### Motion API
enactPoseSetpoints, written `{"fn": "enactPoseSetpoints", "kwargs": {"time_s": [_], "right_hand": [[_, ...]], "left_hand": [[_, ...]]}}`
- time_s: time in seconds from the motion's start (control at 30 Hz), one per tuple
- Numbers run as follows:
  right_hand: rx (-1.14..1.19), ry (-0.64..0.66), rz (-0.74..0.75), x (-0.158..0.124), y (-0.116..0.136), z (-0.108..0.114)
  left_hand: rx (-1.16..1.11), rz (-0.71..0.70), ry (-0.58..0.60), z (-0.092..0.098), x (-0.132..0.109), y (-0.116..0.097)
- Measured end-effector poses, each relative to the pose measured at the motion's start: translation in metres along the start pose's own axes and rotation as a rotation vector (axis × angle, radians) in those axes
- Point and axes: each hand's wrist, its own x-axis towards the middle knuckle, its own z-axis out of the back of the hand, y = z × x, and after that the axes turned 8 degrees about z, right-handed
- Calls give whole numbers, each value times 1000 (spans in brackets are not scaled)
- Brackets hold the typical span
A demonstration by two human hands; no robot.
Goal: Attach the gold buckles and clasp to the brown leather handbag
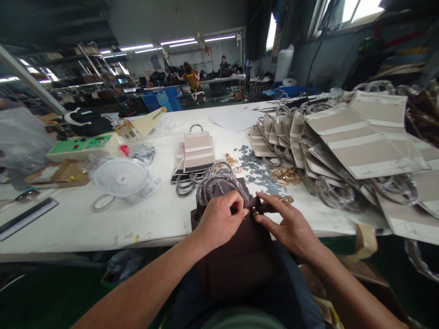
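A dark brown bag piece [236, 256] lies over my lap and against the table's front edge, its plastic-wrapped handles [222, 183] standing up at the far end. My left hand [222, 217] is closed in a pinch above the bag; what its fingertips hold is hidden. To its right, my right hand [290, 221] has thumb and fingers around a dark brown strap [265, 206]. A small gold metal fitting [254, 211] shows at the strap, beside the right thumb. A gold-coloured metal end [287, 199] sticks out past the right fingers.
Gold hardware [284, 175] and grey metal pieces [257, 164] lie scattered beyond my hands. Beige bag panels [370, 132] are heaped at right, with a smaller stack [197, 153] ahead. A white fan [120, 177] and cardboard box [70, 172] stand left. Two people are far back.
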Motion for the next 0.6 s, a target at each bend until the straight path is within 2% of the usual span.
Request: {"fn": "enactPoseSetpoints", "kwargs": {"time_s": [0.17, 0.3, 0.4, 0.5, 0.53, 0.6], "right_hand": [[171, -54, -88, 8, -1, -9], [93, -151, -86, 14, 10, -25], [25, -223, -5, 4, 18, -35], [3, -267, 94, -18, 21, -33], [21, -283, 87, -24, 21, -30], [111, -279, -24, -29, 24, -24]], "left_hand": [[-44, -86, 7, 1, -2, 4], [-102, -63, -36, 11, -2, 5], [-145, -45, -31, 33, 1, 7], [-187, -40, -65, 65, 4, 16], [-234, -25, -67, 76, 5, 20], [-388, 15, -38, 96, 7, 28]]}}
